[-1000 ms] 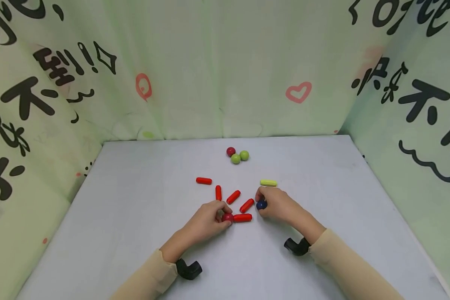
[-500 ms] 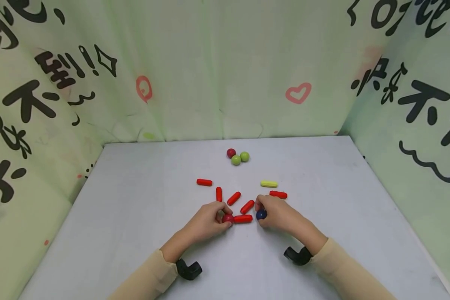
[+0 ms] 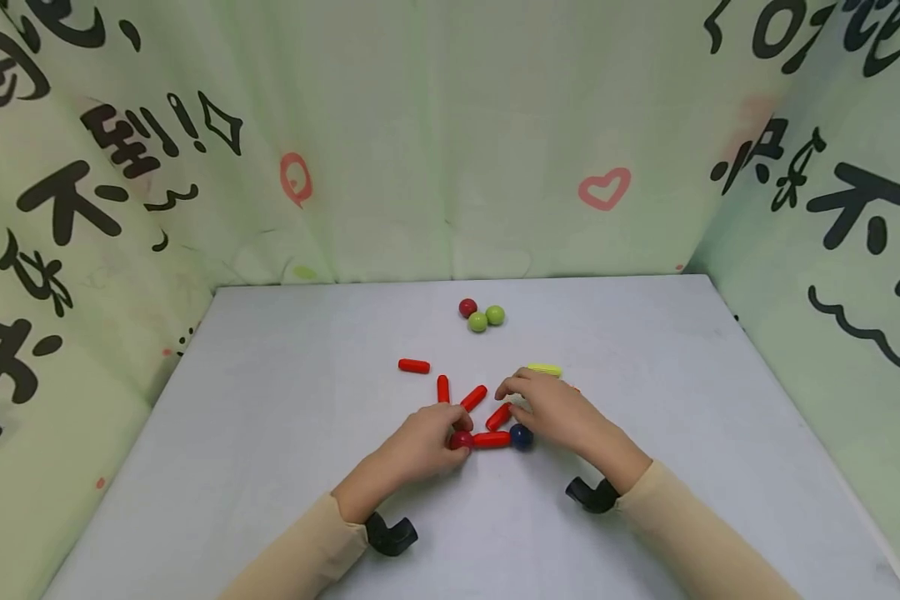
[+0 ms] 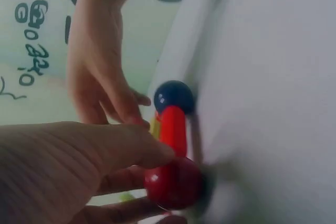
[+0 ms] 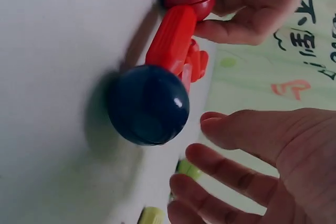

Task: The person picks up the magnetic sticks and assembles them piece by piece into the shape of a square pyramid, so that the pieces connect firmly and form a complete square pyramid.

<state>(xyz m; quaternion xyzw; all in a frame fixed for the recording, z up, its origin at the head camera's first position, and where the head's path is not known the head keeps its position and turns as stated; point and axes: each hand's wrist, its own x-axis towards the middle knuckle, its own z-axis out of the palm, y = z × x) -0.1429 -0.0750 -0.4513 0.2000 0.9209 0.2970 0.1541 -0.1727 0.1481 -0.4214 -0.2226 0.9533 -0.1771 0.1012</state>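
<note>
My left hand (image 3: pixel 426 443) pinches a dark red ball (image 4: pixel 174 183) between thumb and fingers. Against that ball lies one end of a red rod (image 3: pixel 492 439), with a dark blue ball (image 5: pixel 148 105) at its other end. All three form a straight row on the table. Just beyond the blue ball, my right hand (image 3: pixel 558 410) hovers with fingers spread and nothing between them. In the right wrist view its thumb and fingers are apart from the blue ball. Another red rod (image 3: pixel 498 416) lies near the right fingertips.
More loose red rods (image 3: pixel 414 366) lie across the middle of the white table (image 3: pixel 300 358). A yellow rod (image 3: pixel 544 369) is partly covered by the right hand. Farther back sit another red ball (image 3: pixel 468 308) and two green balls (image 3: pixel 477 322). Printed curtains surround the table's back and sides.
My right hand has brought the blue ball toward me to the end of the red rod, let it go, and lifted away with fingers opening. The left hand keeps its hold on the red ball.
</note>
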